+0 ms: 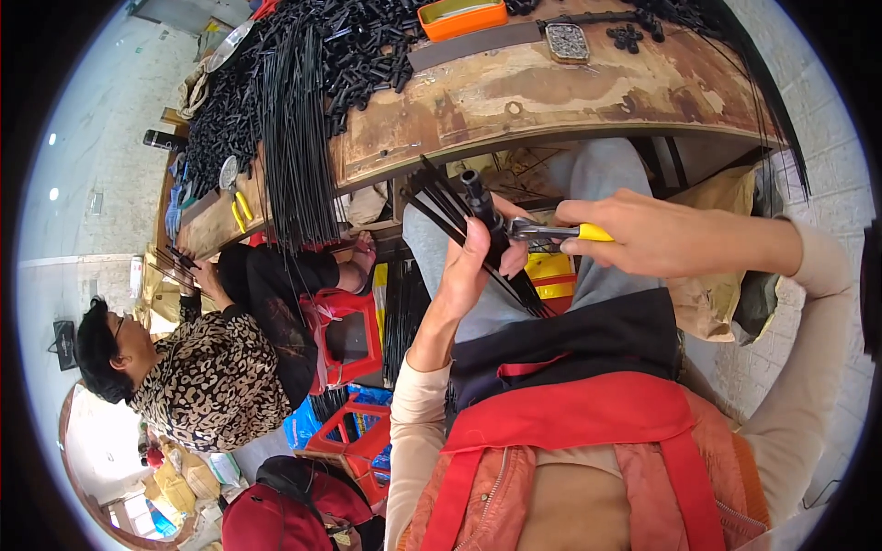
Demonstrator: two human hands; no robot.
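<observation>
Over my lap, my left hand [467, 266] is closed round a bundle of thin black rods [436, 200], which slant down through the grip. A black tubular fitting [475, 191] stands up out of the same hand, its open end on top. My right hand [625, 231] grips a pair of pliers [593, 232] by the yellow handles. The metal jaws of the pliers rest against the black fitting or right beside it; whether they bite on it I cannot tell. My fingers hide the lower part of the fitting.
On the wooden workbench [514, 96] lie a heap of black tubular fittings [367, 55], long black rods [294, 138], an orange tray [462, 16] and a tin of small metal pieces [567, 42]. A co-worker [211, 386] sits at left, near red stools [344, 340]. Yellow-handled pliers [241, 211] lie at the bench's left.
</observation>
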